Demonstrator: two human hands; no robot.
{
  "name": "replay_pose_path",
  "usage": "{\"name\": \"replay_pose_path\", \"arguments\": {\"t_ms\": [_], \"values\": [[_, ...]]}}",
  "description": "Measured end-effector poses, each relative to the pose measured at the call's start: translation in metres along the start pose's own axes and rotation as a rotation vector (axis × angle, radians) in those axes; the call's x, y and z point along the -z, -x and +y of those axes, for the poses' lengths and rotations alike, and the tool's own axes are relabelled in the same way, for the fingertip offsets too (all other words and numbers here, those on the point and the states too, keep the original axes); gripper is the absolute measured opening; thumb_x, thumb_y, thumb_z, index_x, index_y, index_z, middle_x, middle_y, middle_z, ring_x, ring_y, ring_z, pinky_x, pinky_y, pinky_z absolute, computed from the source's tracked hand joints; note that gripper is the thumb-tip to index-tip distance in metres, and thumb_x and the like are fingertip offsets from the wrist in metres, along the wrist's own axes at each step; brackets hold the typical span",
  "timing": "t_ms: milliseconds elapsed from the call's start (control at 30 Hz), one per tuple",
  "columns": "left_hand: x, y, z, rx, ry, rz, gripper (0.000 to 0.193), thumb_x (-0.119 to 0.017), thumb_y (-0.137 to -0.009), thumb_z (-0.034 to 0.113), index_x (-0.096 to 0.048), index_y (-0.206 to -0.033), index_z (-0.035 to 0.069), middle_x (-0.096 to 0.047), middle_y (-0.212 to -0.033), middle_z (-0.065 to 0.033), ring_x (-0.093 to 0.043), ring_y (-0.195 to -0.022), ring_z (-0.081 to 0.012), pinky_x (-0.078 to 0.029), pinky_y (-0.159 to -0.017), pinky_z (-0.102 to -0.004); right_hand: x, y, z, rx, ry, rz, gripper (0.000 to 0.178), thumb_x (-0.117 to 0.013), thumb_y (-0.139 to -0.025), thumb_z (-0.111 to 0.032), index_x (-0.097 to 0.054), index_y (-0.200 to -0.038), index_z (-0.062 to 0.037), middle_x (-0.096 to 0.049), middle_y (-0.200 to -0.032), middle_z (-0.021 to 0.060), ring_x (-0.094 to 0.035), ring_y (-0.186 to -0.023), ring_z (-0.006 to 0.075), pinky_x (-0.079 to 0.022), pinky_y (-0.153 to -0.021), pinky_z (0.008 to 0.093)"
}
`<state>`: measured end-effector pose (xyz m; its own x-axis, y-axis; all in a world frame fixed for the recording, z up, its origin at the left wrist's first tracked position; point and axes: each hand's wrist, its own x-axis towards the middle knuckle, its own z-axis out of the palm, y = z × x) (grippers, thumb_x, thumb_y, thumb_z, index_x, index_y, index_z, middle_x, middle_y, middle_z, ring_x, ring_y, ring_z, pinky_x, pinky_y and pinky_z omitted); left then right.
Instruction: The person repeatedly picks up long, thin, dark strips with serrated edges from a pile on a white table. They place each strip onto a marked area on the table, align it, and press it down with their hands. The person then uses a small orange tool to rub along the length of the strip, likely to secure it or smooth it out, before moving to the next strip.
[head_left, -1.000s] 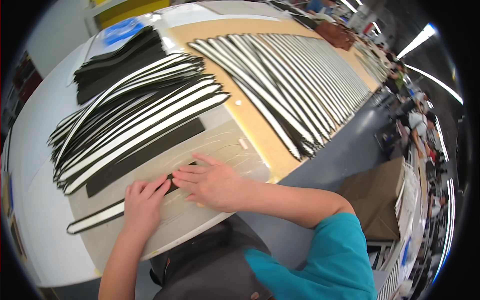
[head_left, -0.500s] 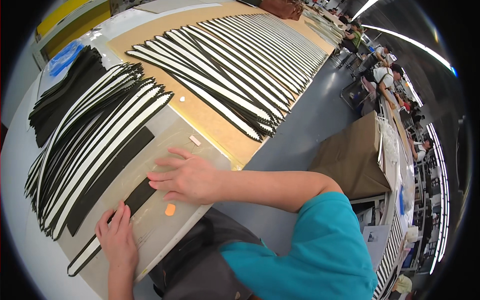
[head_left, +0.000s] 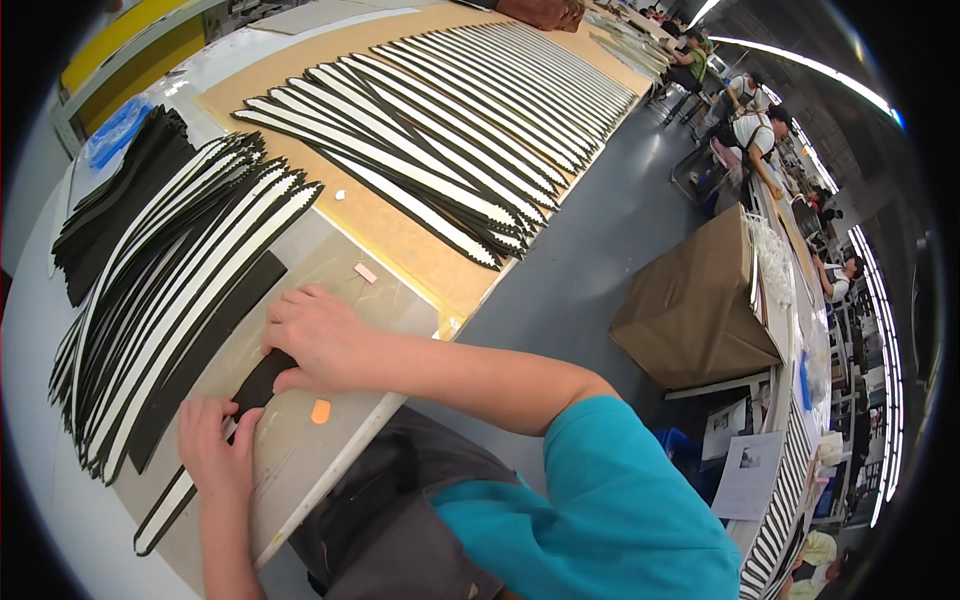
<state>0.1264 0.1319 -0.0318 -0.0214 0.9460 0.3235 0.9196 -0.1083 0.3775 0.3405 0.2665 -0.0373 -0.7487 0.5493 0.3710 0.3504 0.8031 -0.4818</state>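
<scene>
A long strip lies on the grey work board (head_left: pixel 370 385) in front of me. A black band (head_left: pixel 260 384) shows between my hands, and a white length with black edging and a rounded end (head_left: pixel 165 512) sticks out at the lower left. My right hand (head_left: pixel 322 340) is closed over the upper part, fingers curled round its far edge and thumb on the near side. Lower down, my left hand (head_left: pixel 215 445) pinches the same strip between thumb and fingers. The strip's upper end is hidden under my right hand.
A black strip (head_left: pixel 205 360) lies beside a bundle of white-and-black strips (head_left: pixel 215 280) on the left. More striped strips (head_left: pixel 430 130) cover the tan board beyond. An orange piece (head_left: pixel 320 411) sits near my right wrist. People and a brown covered box (head_left: pixel 690 305) are at right.
My right hand's spread, flat fingers have curled round the strip. My left thumb and fingers have closed on it too. The whole view has shifted slightly.
</scene>
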Motion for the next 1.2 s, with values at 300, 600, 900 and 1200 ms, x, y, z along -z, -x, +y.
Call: {"name": "replay_pose_path", "arguments": {"t_ms": [300, 600, 900, 1200], "values": [[-0.004, -0.014, 0.006, 0.137, 0.202, -0.103, 0.034, -0.082, -0.078, 0.001, -0.06, -0.104, 0.002, -0.056, -0.101, -0.0107, -0.059, -0.094, -0.0273, -0.052, -0.084, -0.0371, -0.016, -0.003, 0.01, -0.019, -0.173, 0.004, 0.036, -0.091, -0.072, -0.027, -0.073, -0.099, -0.0125, -0.064, -0.106, 0.0057, -0.055, -0.112, 0.0278, -0.04, -0.103, 0.0421], [-0.013, -0.009, 0.005, 0.133, 0.261, -0.015, 0.035, -0.083, -0.078, 0.001, -0.061, -0.105, 0.002, -0.06, -0.101, -0.0129, -0.058, -0.094, -0.0316, -0.049, -0.085, -0.0416, -0.015, -0.012, 0.011, -0.013, -0.297, -0.024, 0.034, -0.091, -0.068, -0.023, -0.073, -0.095, -0.0147, -0.067, -0.097, 0.0001, -0.057, -0.107, 0.0238, -0.038, -0.105, 0.0409], [-0.015, -0.008, -0.002, 0.028, 0.202, -0.049, 0.024, -0.08, -0.084, 0.008, -0.063, -0.1, 0.003, -0.062, -0.093, -0.0146, -0.056, -0.089, -0.0375, -0.044, -0.082, -0.046, -0.028, -0.014, 0.018, 0.024, -0.397, 0.006, 0.03, -0.09, -0.067, -0.019, -0.075, -0.092, -0.0159, -0.071, -0.09, -0.0005, -0.06, -0.099, 0.0245, -0.038, -0.105, 0.0404], [-0.015, -0.009, -0.007, -0.031, 0.183, -0.05, 0.022, -0.079, -0.086, 0.011, -0.059, -0.092, 0.003, -0.056, -0.086, -0.0156, -0.052, -0.083, -0.038, -0.04, -0.076, -0.0468, -0.027, -0.015, 0.018, 0.063, -0.392, 0.037, 0.016, -0.088, -0.073, -0.022, -0.077, -0.082, -0.0154, -0.069, -0.078, -0.0004, -0.06, -0.093, 0.0253, -0.04, -0.097, 0.0409]]}}
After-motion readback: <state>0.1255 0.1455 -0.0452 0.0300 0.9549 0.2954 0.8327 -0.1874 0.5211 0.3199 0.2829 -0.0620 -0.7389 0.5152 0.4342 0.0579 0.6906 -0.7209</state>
